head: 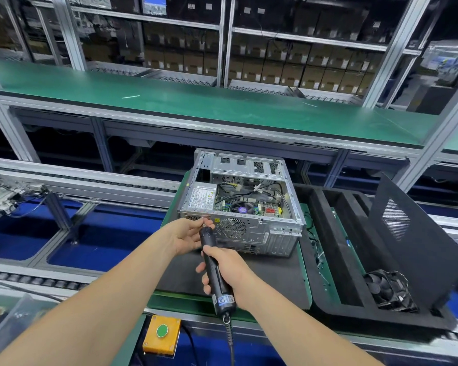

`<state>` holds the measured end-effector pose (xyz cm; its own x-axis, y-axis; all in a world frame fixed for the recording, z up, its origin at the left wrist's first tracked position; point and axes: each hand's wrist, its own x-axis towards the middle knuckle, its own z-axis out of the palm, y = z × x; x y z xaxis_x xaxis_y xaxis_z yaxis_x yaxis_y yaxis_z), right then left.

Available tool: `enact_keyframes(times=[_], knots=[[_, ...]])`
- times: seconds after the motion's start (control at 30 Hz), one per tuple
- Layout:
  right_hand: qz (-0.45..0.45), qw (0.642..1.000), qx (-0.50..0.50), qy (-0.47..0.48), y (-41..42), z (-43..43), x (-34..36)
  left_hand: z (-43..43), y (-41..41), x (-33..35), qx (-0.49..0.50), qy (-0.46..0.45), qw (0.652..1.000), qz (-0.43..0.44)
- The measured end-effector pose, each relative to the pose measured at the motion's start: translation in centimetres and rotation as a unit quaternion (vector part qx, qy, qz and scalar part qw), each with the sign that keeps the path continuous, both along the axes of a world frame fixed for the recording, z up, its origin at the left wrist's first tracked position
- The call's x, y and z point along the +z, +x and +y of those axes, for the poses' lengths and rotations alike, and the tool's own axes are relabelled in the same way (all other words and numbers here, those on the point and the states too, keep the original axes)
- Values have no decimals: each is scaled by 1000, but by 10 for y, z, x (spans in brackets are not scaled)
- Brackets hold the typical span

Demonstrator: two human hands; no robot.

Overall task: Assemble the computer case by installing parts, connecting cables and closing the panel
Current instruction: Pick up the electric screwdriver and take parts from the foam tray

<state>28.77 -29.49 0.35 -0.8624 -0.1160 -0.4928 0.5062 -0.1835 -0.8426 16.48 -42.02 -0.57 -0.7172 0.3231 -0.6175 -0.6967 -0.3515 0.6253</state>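
Head view. A long green shelf is seen across the back, with racks of stacked boxes behind it and a roller conveyor below on the left.

A black foam tray is laid to the right. A black side panel with a mesh vent is stood tilted in its far slot, and part of the tray is hidden by it. A fan is lodged at the tray's near end.

The computer case is set on a black mat, centre frame, open side up, rear face toward the camera. A power supply and a motherboard are seen inside. Loose cables are strewn between case and tray.

An electric screwdriver is gripped by the right hand, fingers wrapped round the barrel, tip aimed at the case's rear upper-left corner. That corner is partly covered by the left hand. Its thumb and forefinger are pinched at the driver's tip, the other fingers spread loosely. Whether a screw is held there cannot be told.

A yellow box with a green button is fixed at the near edge.
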Motion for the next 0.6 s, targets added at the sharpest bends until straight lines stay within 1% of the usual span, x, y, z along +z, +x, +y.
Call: enact_keyframes(times=[0.17, 0.3, 0.6], knots=[[-16, 1000, 0, -8, 1, -8, -6, -5, 7, -8, 17, 4, 1000, 2], [-33, 999, -15, -23, 5, -14, -12, -4, 9, -12, -3, -1, 1000, 11], [-10, 999, -48, -21, 8, -16, -23, 6, 10, -11, -11, 19, 999, 37]])
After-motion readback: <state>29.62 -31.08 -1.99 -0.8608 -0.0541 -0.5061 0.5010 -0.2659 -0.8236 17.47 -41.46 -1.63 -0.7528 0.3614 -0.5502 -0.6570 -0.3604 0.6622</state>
